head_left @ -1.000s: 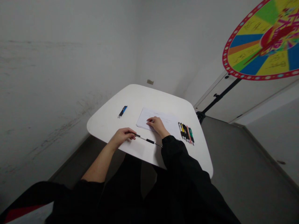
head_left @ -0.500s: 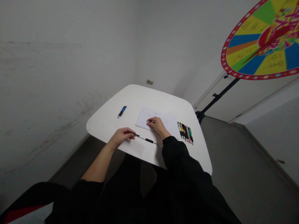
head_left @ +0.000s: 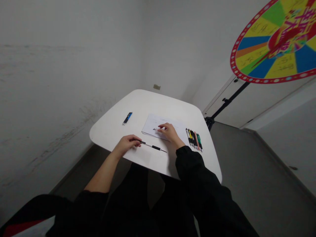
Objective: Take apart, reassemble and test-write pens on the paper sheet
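Disassembled pen (head_left: 148, 145) held at its dark left end by left hand (head_left: 130, 144), thumb and fingers clamped on it, near the front edge of the white table (head_left: 163, 100). Pen is angled slightly toward the near right; pale barrel, black grip and bare thin refill end are seen, with the refill end pointed toward the right sleeve (head_left: 185, 158), not touching it. Right hand (head_left: 170, 132) is held over the paper sheets (head_left: 151, 123) at table centre; thumb and index are parted slightly, nothing seen gripped between them. Whether the paper is touched by the hand cannot be told. Small silver pen tip (head_left: 154, 129) is laid on the sheets, just left of the right fingertips. Faint lines are seen on the top sheet, too small to be read. Blue-and-black pens (head_left: 127, 118) are placed side by side at table left, well apart from the hands. Row of pens (head_left: 194, 140) is set at table right, just beside the sheets: white, yellow, black, pink and green, silver ends turned near. Colourful wheel (head_left: 264, 61) is mounted on a black stand (head_left: 229, 102), far right, beyond the table.
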Available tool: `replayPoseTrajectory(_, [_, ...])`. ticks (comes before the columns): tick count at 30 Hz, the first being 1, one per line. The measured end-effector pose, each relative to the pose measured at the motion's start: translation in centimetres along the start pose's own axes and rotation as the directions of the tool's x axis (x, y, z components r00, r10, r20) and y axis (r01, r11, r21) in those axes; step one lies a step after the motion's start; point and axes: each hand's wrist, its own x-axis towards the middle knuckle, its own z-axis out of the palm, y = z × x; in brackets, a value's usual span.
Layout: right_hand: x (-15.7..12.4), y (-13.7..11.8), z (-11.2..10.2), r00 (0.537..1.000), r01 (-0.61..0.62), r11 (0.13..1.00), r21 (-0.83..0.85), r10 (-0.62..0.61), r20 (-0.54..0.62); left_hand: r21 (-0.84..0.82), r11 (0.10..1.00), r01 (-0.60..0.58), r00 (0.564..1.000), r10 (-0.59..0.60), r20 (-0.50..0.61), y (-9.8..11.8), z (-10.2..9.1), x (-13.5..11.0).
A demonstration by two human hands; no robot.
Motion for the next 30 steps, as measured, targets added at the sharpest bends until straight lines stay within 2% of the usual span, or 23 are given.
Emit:
replayPoseTrajectory(3, [-0.9, -0.7, -0.9, 0.999, -0.025, 0.997, 0.068, 0.027, -0.038, 0.0, 1.0, -0.013, 1.0, 0.013, -0.015, 0.0, 0.0, 0.0])
replayPoseTrajectory(6, [-2.5, -2.0, -1.6, 0.989, -0.065, 0.975, 0.213, 0.092, -0.119, 0.009, 1.0, -0.021, 0.999, 0.022, -0.041, -0.1, 0.0, 0.1])
replayPoseTrajectory(9, [-4.7, -3.5, -2.2, 0.981, -0.151, 0.904, 0.4, 0.186, -0.051, -0.003, 1.0, -0.029, 0.997, 0.028, -0.074, -0.3, 0.1, 0.2])
replayPoseTrajectory(12, [-6.8, -4.7, -2.8, 0.983, -0.158, 0.85, 0.503, 0.181, 0.004, -0.017, 0.999, -0.044, 0.994, 0.042, -0.104, -0.4, 0.3, 0.3])
replayPoseTrajectory(17, [-8.4, -4.9, -3.0, 0.984, -0.171, 0.839, 0.517, 0.172, 0.047, -0.036, 0.998, -0.058, 0.989, 0.053, -0.142, -0.7, 0.3, 0.5])
replayPoseTrajectory(22, [-8.7, -4.5, -2.4, 0.985, -0.161, 0.841, 0.517, 0.173, 0.025, -0.04, 0.997, -0.059, 0.986, 0.052, -0.158, -0.7, 0.3, 0.7])
replayPoseTrajectory(30, [-8.7, -5.3, -1.5, 0.979, -0.176, 0.817, 0.548, 0.205, 0.009, 0.1, 0.992, -0.078, 0.989, 0.089, -0.115, -0.5, 0.5, 0.7])
